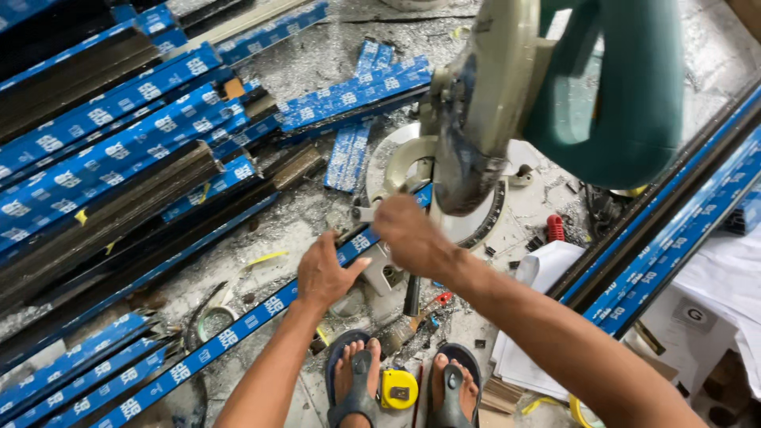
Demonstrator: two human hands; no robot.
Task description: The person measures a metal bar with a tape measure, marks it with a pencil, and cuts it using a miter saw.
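My left hand (323, 273) lies flat, palm down and fingers spread, pressing on the long dark metal profile wrapped in blue printed film (238, 329). My right hand (411, 235) is raised just beyond it, blurred, fingers curled loosely near the end of the same profile where it meets the round pale base of the mitre saw (412, 158); I cannot tell whether it actually grips anything.

As I judge it, doing this well means keeping the left palm firm so the profile sits snug on the saw base and does not twist, and keeping both hands clear of the grey blade guard (483, 103) hanging directly above the right hand.

The profile runs from under my left palm back toward me and to the left, passing beside my left foot, while its far end reaches under the right hand onto the saw base. The green motor housing (626, 87) sits above and to the right of the right hand. Below both hands, between my sandalled feet, lies a yellow tape measure (398, 390). Left of the left hand a stack of similar blue-filmed profiles (119, 150) covers the floor; right of the right forearm lie white papers (547, 269) and more long profiles (674, 230).
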